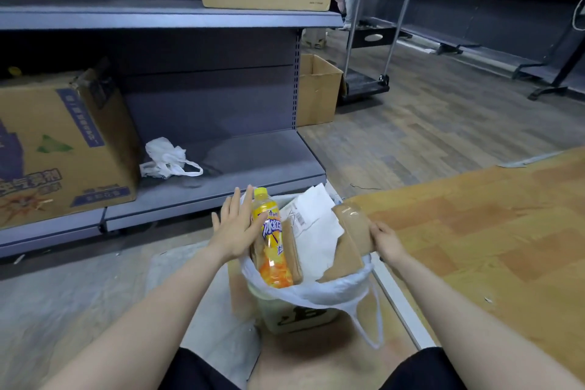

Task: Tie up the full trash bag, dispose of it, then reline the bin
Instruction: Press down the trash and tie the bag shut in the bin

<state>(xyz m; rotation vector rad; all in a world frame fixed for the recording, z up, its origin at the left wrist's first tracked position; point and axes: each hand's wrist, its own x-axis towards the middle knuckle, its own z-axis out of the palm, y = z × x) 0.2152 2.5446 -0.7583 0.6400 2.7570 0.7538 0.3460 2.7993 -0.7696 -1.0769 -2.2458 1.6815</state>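
The bin stands on the floor between the person's knees, lined with a white trash bag stuffed with cardboard, paper and a yellow drink bottle. The left hand lies flat, fingers straight, against the bottle. The right hand grips a cardboard piece at the bag's right edge. A spare white plastic bag lies on the lowest shelf
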